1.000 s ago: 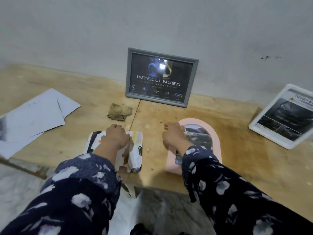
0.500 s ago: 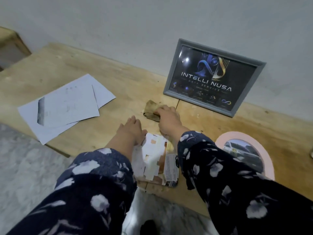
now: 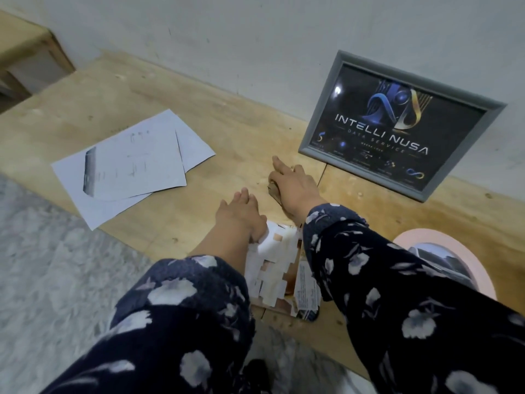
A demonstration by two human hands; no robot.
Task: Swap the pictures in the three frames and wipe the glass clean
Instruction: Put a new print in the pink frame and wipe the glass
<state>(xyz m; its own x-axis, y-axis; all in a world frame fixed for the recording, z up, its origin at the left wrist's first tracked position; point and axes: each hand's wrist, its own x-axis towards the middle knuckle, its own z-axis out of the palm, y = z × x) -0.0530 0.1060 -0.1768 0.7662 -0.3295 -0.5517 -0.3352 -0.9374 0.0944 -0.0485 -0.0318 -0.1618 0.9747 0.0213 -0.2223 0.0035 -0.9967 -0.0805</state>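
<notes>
Since half a second ago the right hand (image 3: 295, 186) has settled further over the brown cloth (image 3: 273, 189), its grip closing around the rag with the forefinger still stretched forward; only a sliver of cloth shows beneath the palm. The left hand (image 3: 240, 216) has stayed near the centre of the frame, fingers relaxed and spread, its heel resting on the top edge of the face-down frame (image 3: 279, 268), holding nothing.

That face-down frame lies at the near edge of the wooden counter (image 3: 233, 132), its back patched with strips of pale tape, partly hidden by both floral sleeves. The grey frame (image 3: 397, 123) with the dark "INTELLI NUSA" picture leans upright against the wall in the upper right. The pink arched frame (image 3: 466, 251) lies flat at the right edge, a car picture visible in it. Loose white sheets of paper (image 3: 133, 163) lie overlapping at the left of the counter, well apart from the hands
</notes>
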